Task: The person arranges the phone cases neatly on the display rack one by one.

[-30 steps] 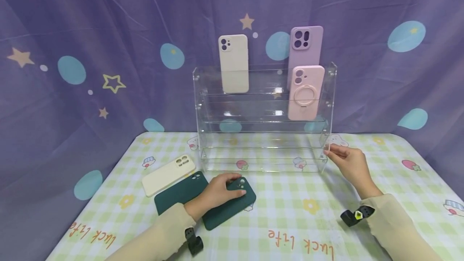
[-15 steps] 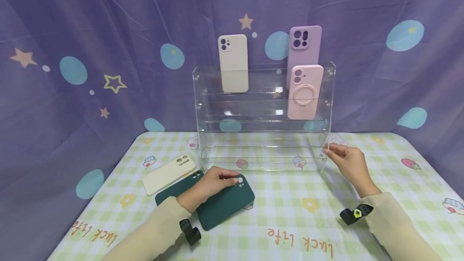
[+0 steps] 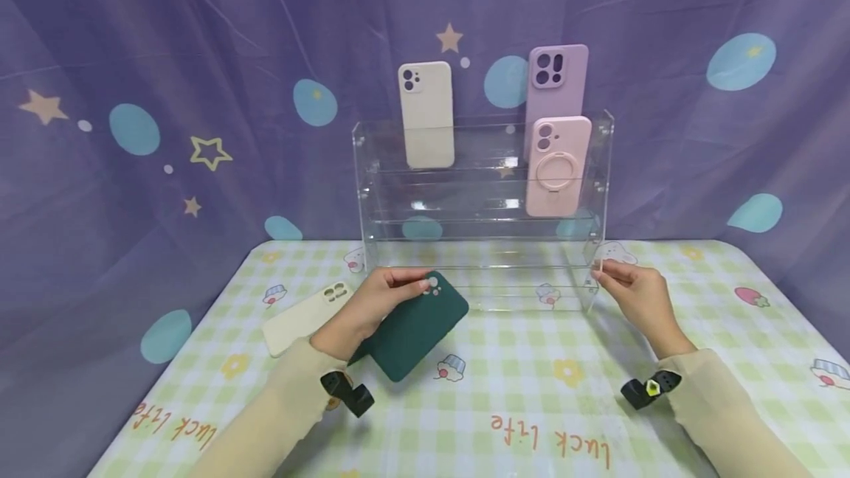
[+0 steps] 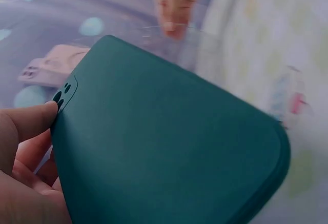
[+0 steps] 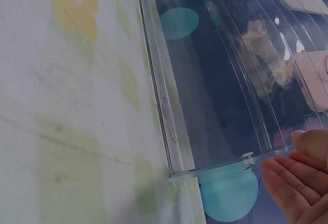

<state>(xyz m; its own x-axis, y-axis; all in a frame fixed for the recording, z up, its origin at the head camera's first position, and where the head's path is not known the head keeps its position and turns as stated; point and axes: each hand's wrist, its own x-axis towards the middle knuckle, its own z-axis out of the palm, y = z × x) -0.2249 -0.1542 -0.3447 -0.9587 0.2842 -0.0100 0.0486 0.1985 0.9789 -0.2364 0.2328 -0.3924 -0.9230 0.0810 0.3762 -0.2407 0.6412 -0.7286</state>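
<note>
A dark green phone case hangs tilted above the table, pinched between the thumb and fingers of my left hand beside its camera cutout. In the left wrist view the back of this green case fills most of the picture. My right hand pinches the lower right side panel of a clear acrylic display rack. The right wrist view has thumb and fingers of the right hand on either side of that panel's edge. A second green case is mostly hidden behind my left hand and the held case.
A cream phone case lies on the checked tablecloth at the left. On the rack stand a white case at upper left, a purple case at upper right, and a pink case one tier below the purple one.
My left hand has taken hold of the green case by its top edge and lifted it off the table, towards the rack. My right hand stays at the rack's side.
</note>
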